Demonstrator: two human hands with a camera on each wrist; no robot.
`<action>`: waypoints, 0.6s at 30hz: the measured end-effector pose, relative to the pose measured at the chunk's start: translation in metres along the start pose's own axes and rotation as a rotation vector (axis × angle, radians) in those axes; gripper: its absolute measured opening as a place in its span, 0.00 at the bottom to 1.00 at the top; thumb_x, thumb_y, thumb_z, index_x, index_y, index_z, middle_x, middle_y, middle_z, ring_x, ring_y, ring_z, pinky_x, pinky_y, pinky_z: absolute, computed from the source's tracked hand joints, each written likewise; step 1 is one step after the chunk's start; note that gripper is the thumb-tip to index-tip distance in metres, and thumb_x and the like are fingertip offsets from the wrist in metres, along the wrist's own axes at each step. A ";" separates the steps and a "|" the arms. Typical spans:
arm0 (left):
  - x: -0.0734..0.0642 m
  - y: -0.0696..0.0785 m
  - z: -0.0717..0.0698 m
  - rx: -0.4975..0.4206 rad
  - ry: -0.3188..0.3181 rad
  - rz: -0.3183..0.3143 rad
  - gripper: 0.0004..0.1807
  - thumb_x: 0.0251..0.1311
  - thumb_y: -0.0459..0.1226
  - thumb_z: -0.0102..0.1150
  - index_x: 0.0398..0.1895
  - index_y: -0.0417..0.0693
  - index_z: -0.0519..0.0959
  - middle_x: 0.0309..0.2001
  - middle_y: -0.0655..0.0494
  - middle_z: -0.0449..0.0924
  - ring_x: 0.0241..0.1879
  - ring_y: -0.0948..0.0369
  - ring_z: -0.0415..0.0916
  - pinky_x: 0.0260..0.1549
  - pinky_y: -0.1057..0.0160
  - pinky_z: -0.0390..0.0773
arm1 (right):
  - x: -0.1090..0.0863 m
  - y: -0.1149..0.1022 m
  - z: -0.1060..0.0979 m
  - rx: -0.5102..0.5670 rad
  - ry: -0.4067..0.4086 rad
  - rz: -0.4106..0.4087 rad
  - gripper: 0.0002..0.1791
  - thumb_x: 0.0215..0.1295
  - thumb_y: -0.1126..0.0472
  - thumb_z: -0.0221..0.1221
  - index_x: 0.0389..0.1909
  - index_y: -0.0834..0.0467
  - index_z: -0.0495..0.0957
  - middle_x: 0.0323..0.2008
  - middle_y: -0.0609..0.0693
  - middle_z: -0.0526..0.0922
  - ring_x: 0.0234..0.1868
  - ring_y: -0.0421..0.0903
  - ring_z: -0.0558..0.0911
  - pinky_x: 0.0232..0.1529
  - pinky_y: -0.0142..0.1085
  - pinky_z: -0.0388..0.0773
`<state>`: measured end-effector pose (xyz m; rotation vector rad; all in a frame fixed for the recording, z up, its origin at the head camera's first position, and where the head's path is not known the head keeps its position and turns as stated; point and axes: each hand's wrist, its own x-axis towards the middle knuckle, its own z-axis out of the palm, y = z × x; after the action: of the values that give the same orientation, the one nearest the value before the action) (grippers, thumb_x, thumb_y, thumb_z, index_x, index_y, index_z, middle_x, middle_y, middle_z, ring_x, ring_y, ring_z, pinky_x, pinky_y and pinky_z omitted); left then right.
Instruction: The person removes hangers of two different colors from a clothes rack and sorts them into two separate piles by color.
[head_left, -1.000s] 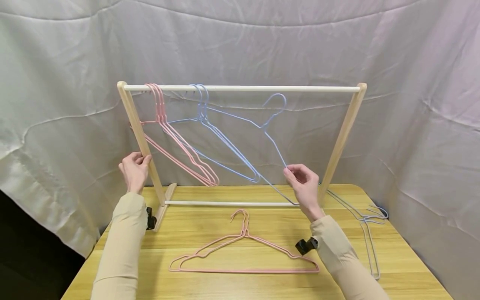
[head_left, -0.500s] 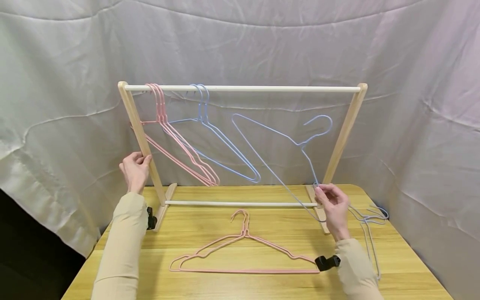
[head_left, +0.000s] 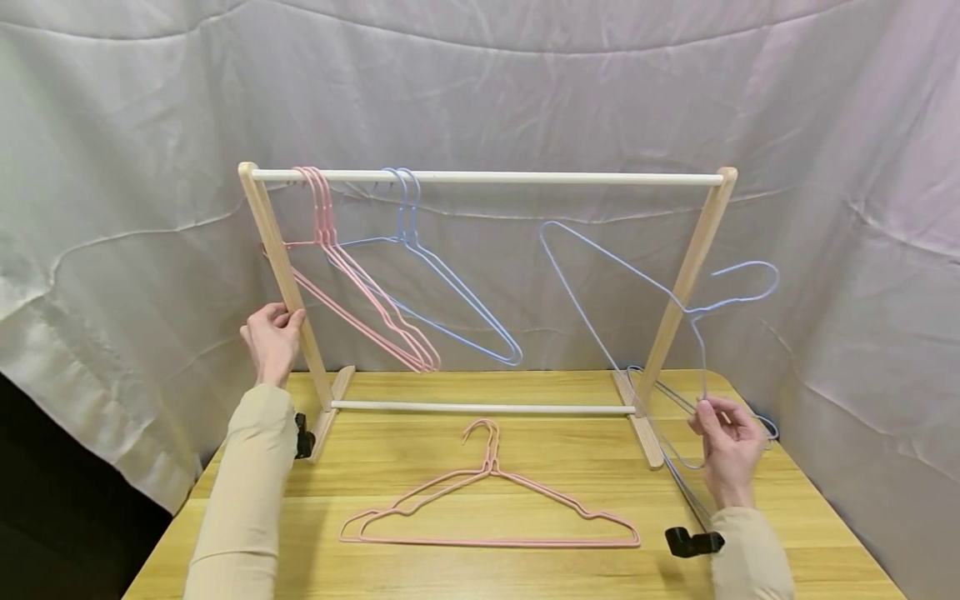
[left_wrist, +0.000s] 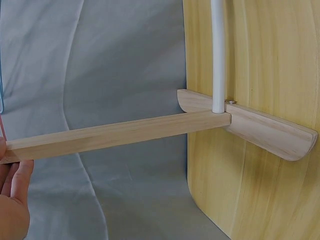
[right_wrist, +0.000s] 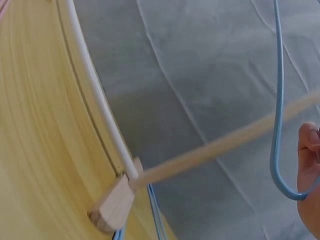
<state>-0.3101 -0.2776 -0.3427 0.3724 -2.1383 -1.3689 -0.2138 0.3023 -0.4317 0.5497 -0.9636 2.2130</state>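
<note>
My left hand [head_left: 272, 340] grips the left wooden post [head_left: 276, 237] of a small clothes rack; in the left wrist view its fingers [left_wrist: 21, 181] lie against that post. At the right, my right hand [head_left: 729, 446] pinches one arm of a blue wire hanger [head_left: 637, 272]. This hanger is tilted, its hook to the right, off the rail and around the right post's height. The right wrist view shows its bent blue corner [right_wrist: 275, 165] beside the hand. On the white top rail [head_left: 562, 177] hang several pink hangers [head_left: 360, 283] and two blue hangers [head_left: 461, 292].
Two pink hangers [head_left: 491, 542] lie overlapped on the wooden table [head_left: 525, 575]. More blue hangers [head_left: 678, 483] lie by the right foot of the rack [head_left: 647, 442], partly hidden by my right arm. A grey curtain [head_left: 480, 92] stands behind.
My right hand has moved right and down, carrying the blue hanger away from the rail toward the table's right side. The left hand stays on the post; the rack has barely shifted.
</note>
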 end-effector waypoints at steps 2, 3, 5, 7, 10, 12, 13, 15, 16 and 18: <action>0.000 0.000 0.000 0.003 0.001 0.005 0.20 0.69 0.40 0.60 0.57 0.35 0.80 0.57 0.35 0.80 0.73 0.49 0.52 0.68 0.50 0.55 | -0.001 -0.004 -0.008 0.007 0.030 -0.007 0.12 0.64 0.86 0.49 0.34 0.76 0.80 0.29 0.60 0.86 0.24 0.47 0.85 0.30 0.32 0.85; 0.000 0.000 0.000 0.005 0.003 0.008 0.20 0.69 0.40 0.60 0.57 0.35 0.80 0.57 0.35 0.81 0.73 0.48 0.53 0.68 0.49 0.55 | -0.002 -0.005 -0.012 0.012 0.033 -0.016 0.11 0.64 0.86 0.49 0.34 0.77 0.80 0.29 0.60 0.85 0.24 0.47 0.85 0.31 0.32 0.85; 0.000 0.000 0.001 0.008 0.005 0.011 0.19 0.69 0.40 0.60 0.56 0.35 0.80 0.56 0.35 0.81 0.72 0.48 0.54 0.67 0.49 0.55 | -0.003 -0.008 -0.019 0.039 0.053 -0.026 0.11 0.64 0.86 0.49 0.35 0.77 0.80 0.29 0.62 0.86 0.24 0.48 0.85 0.31 0.33 0.85; -0.001 0.000 0.001 0.011 0.006 0.011 0.19 0.69 0.40 0.60 0.56 0.35 0.80 0.56 0.35 0.81 0.70 0.47 0.55 0.66 0.49 0.55 | -0.004 -0.010 -0.025 0.068 0.072 -0.035 0.10 0.64 0.86 0.49 0.35 0.78 0.79 0.29 0.62 0.86 0.23 0.49 0.85 0.30 0.35 0.86; -0.001 0.000 0.001 0.015 0.006 0.010 0.19 0.69 0.40 0.60 0.56 0.35 0.80 0.56 0.36 0.81 0.69 0.47 0.55 0.65 0.50 0.55 | -0.006 -0.014 -0.032 0.152 0.107 -0.046 0.09 0.64 0.87 0.48 0.34 0.81 0.77 0.28 0.66 0.86 0.21 0.52 0.84 0.28 0.37 0.86; -0.001 0.000 0.001 0.015 0.004 0.009 0.20 0.69 0.40 0.60 0.56 0.35 0.80 0.56 0.36 0.81 0.69 0.47 0.56 0.65 0.50 0.55 | -0.007 -0.016 -0.037 0.146 0.132 -0.062 0.09 0.63 0.87 0.48 0.34 0.81 0.78 0.28 0.65 0.86 0.20 0.52 0.84 0.27 0.37 0.85; 0.000 0.000 0.001 0.015 0.004 0.008 0.20 0.69 0.40 0.60 0.56 0.35 0.81 0.56 0.36 0.81 0.68 0.47 0.56 0.65 0.50 0.55 | -0.007 -0.017 -0.039 0.163 0.142 -0.064 0.09 0.63 0.87 0.48 0.34 0.81 0.77 0.28 0.66 0.85 0.19 0.53 0.83 0.26 0.38 0.84; 0.000 -0.001 0.001 0.011 0.004 0.007 0.20 0.69 0.41 0.60 0.56 0.35 0.81 0.56 0.36 0.81 0.69 0.48 0.55 0.65 0.50 0.55 | -0.008 -0.019 -0.043 0.214 0.168 -0.063 0.09 0.63 0.88 0.47 0.33 0.83 0.76 0.27 0.68 0.84 0.18 0.54 0.81 0.26 0.39 0.84; 0.000 -0.001 0.001 0.009 0.005 0.007 0.19 0.69 0.40 0.60 0.56 0.35 0.81 0.56 0.36 0.81 0.69 0.48 0.55 0.65 0.50 0.54 | -0.008 -0.020 -0.045 0.219 0.182 -0.060 0.08 0.63 0.88 0.47 0.33 0.83 0.76 0.27 0.68 0.84 0.18 0.54 0.80 0.26 0.40 0.84; 0.000 -0.001 0.000 0.010 0.007 0.008 0.19 0.69 0.40 0.60 0.56 0.35 0.81 0.56 0.36 0.81 0.69 0.48 0.55 0.65 0.50 0.54 | -0.009 -0.023 -0.049 0.243 0.222 -0.050 0.08 0.63 0.87 0.47 0.33 0.83 0.75 0.26 0.68 0.83 0.18 0.54 0.79 0.25 0.40 0.83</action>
<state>-0.3102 -0.2775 -0.3434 0.3719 -2.1393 -1.3510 -0.1971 0.3475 -0.4574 0.4188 -0.5658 2.3026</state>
